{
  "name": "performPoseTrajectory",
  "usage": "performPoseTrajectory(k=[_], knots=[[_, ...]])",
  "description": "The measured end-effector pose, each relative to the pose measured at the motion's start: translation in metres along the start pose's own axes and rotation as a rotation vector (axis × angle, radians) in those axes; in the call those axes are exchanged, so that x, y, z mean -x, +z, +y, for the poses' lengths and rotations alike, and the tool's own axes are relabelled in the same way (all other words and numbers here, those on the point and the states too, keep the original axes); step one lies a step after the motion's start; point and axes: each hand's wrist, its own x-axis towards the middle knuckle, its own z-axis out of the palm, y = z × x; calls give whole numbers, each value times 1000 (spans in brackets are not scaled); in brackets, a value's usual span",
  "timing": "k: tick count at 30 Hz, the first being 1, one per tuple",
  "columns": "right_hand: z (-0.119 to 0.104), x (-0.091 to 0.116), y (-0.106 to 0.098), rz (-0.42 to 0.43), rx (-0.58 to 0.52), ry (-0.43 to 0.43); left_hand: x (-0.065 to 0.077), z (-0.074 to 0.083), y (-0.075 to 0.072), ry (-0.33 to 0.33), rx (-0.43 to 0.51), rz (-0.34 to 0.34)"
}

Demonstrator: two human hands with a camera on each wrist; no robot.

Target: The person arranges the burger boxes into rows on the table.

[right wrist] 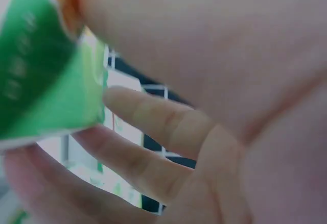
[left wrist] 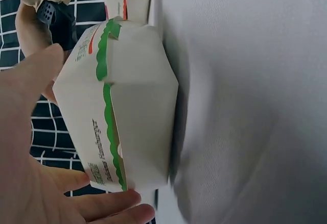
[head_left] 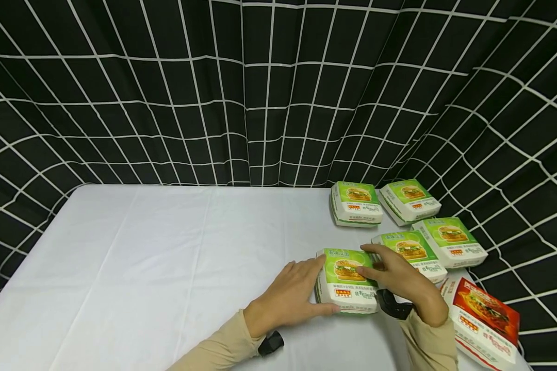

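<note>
A green-and-white burger box (head_left: 348,281) lies between both hands, its printed lid facing up. Along its left side rests my left hand (head_left: 290,293), the thumb by the near edge and the fingertips at the far left corner. In the left wrist view, the fairly straight fingers of that hand touch the end of the white box (left wrist: 143,127). From the other side my right hand (head_left: 399,275) grips the box, thumb over the lid and fingers bent at its far right edge. The right wrist view shows part of the green lid (right wrist: 56,91) close up, blurred.
Two more green burger boxes, the left one (head_left: 356,203) and the right one (head_left: 410,201), stand at the back right. Another green box (head_left: 410,252) sits beside the right hand, next to a further one (head_left: 452,241). A red burger box (head_left: 482,319) lies near the right edge of the white-covered table (head_left: 134,278).
</note>
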Motion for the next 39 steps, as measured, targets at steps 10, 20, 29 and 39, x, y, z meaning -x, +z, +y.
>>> performPoseTrajectory(k=[10, 20, 29, 39], knots=[[-3, -12, 13, 92, 16, -61, -3, -13, -9, -25, 57, 24], [-1, -19, 19, 0, -102, -108, -4, -27, -20, -84, 108, 8], [-2, -25, 30, 41, -152, -45, -4, -37, -25, -118, 145, 0], [-8, -32, 38, 83, -143, -57, -3, -50, -33, -171, 205, -24]])
